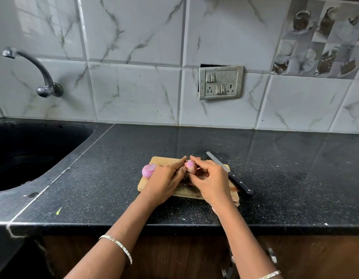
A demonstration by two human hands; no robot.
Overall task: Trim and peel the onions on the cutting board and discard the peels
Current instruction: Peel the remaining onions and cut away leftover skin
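My left hand (164,178) and right hand (210,178) together grip one partly skinned onion (190,166) between curled fingertips, above the middle of the cutting board (166,161). My fingers hide its lower half, so I cannot tell which way its long axis runs.

A second, peeled onion (148,170) sits at the board's left edge, touching my left hand, which covers its right side. Its cut face points up and away from me.

Both hands cover most of the board. Pale scraps by my right wrist at the near right corner are probably peels (235,202), but the detail is poor.

The knife (231,174) lies diagonally just beside my right hand. Its tip points away from me and to the left, past the far edge. The handle points toward me and to the right, and overhangs the board's right edge.

The board lies near the front edge of the countertop (114,178). Open surface extends on both sides, with the sink (33,150) well apart to the left.
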